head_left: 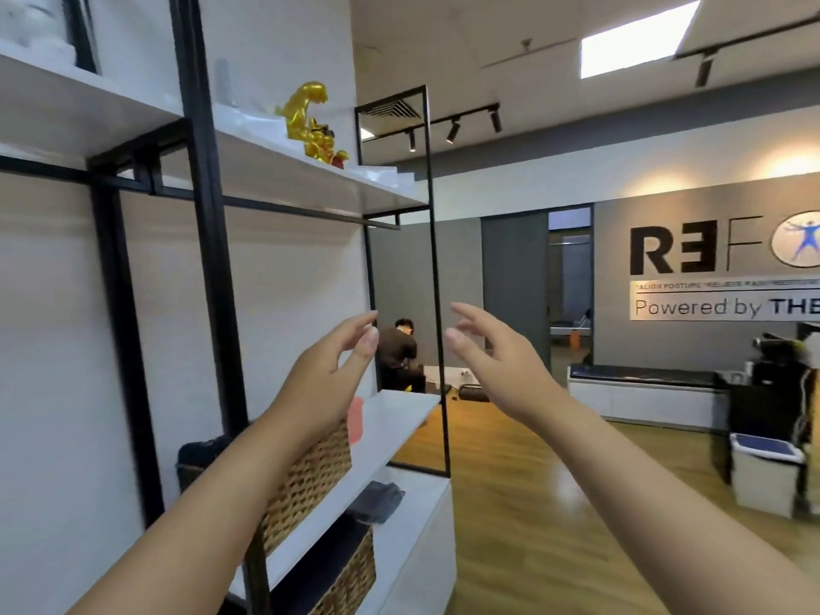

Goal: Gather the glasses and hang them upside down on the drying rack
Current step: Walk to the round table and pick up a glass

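Both my arms are stretched forward at chest height in front of a black-framed shelf unit (pixel 208 241). My left hand (pixel 326 370) is open, fingers curved and apart, holding nothing. My right hand (pixel 492 348) is open too, fingers spread, facing the left hand across a gap. No glasses and no drying rack appear in the head view.
White shelves (pixel 399 419) carry a gold figurine (pixel 310 122), a wicker basket (pixel 310 477), a pink object (pixel 355 419) and a dark cloth (pixel 377 499). A person (pixel 399 352) sits on the wooden floor (pixel 510 503) beyond. A bench (pixel 643 388) and boxes (pixel 763 477) stand at right.
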Demonstrator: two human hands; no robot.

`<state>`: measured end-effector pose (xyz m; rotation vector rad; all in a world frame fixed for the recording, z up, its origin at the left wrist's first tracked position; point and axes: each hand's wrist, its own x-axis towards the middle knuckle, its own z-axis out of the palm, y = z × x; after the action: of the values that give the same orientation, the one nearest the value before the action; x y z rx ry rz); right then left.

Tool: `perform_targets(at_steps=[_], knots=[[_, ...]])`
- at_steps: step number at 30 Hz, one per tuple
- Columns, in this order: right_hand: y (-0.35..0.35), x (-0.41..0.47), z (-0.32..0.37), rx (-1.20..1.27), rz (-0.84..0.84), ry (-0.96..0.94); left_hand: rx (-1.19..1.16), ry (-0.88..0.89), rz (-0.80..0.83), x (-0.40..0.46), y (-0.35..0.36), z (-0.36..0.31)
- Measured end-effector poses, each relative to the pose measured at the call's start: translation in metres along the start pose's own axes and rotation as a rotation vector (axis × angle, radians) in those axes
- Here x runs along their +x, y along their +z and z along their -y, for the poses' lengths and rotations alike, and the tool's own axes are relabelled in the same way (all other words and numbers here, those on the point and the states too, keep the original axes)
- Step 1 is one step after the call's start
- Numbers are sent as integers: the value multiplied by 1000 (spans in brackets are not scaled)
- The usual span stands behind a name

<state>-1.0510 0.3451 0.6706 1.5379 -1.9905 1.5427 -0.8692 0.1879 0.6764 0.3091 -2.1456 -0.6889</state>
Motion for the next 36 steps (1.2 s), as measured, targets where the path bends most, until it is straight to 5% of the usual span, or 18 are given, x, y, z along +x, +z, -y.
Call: perform_targets(at_steps=[25, 36], knots=[[-315, -9, -307, -492, -571, 452, -548, 420, 575, 253, 534, -95], [-414, -67, -360, -739, -927, 699, -798, 687, 902, 277, 724, -194]])
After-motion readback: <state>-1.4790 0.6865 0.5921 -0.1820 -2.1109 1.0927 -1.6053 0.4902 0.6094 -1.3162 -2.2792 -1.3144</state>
